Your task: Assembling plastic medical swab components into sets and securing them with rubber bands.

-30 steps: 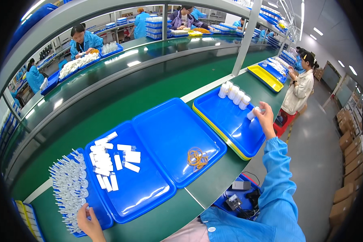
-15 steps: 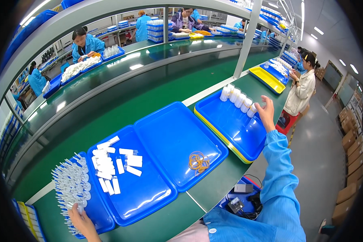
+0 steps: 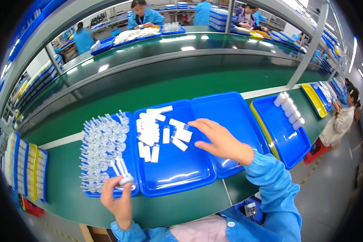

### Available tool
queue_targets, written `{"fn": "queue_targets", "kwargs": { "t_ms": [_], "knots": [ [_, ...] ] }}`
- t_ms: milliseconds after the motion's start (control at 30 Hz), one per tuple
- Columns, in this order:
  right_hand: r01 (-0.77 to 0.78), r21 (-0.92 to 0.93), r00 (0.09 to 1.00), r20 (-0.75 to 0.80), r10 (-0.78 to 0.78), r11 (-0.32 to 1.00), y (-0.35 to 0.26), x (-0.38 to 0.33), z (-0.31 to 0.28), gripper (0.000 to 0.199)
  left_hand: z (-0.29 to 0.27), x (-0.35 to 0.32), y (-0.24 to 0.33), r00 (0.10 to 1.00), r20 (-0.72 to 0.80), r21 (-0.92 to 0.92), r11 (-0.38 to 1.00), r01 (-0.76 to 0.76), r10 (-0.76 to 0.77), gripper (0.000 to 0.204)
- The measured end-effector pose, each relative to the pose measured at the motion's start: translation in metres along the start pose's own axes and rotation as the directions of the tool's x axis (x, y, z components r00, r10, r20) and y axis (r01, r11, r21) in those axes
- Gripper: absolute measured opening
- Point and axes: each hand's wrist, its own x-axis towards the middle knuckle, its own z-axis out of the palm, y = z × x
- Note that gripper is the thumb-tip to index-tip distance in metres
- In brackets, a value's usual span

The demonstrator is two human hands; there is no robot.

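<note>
Near the front of the left blue tray [image 3: 134, 177], my left hand [image 3: 119, 199] pinches a clear plastic piece [image 3: 126, 177] with a round base and thin upright stems. Many similar clear stemmed pieces [image 3: 105, 141] crowd that tray behind it. My right hand [image 3: 220, 141] is held with fingers apart and nothing in it, above the right side of the second blue tray [image 3: 173, 183]. Just left of its fingertips lie white rectangular pieces [image 3: 181, 135], some with clear ends. More white pieces [image 3: 149, 131] are heaped farther left.
My right forearm crosses the third blue tray [image 3: 218, 97], hiding part of it. A stacked blue tray [image 3: 278, 133] holds a row of white-and-clear cylinders [image 3: 288, 105]. Filled trays [image 3: 31, 171] stand at far left. A co-worker [image 3: 338, 113] sits at right by a yellow tray [image 3: 313, 101].
My view has turned left. My right hand has left the cylinders and come to the white pieces. My left hand has lifted a clear stemmed piece from the left tray.
</note>
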Motion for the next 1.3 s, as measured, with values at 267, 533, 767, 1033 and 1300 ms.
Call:
{"fn": "queue_targets", "kwargs": {
  "t_ms": [267, 533, 767, 1033, 1300],
  "knots": [
    [-0.200, -0.260, 0.980, -0.033, 0.199, 0.945, 0.069, 0.081, 0.095, 0.037, -0.007, -0.022, 0.002, 0.995, 0.063, -0.103, 0.991, 0.086, -0.080, 0.021],
    [-0.058, -0.106, 0.977, 0.196, 0.078, 0.993, 0.019, 0.021, 0.093, 0.022, -0.003, -0.023, -0.001, 0.980, 0.090, -0.196, 0.961, 0.195, -0.180, 0.020],
    [-0.246, 0.450, 0.967, 0.169, 0.188, 0.859, -0.032, -0.003, 0.016, 0.026, 0.000, -0.030, 0.006, 0.928, 0.314, -0.359, 0.880, 0.311, -0.200, 0.020],
    [-0.488, 0.711, 0.868, 0.456, 0.197, 0.506, -0.047, -0.019, -0.004, 0.019, 0.010, -0.032, 0.024, 0.747, 0.656, -0.562, 0.590, 0.580, -0.109, 0.015],
    [-0.438, 0.676, 0.884, 0.444, 0.146, 0.593, -0.040, -0.020, 0.000, 0.019, 0.019, -0.031, 0.030, 0.655, 0.754, -0.492, 0.628, 0.603, -0.039, 0.012]
  ]
}}
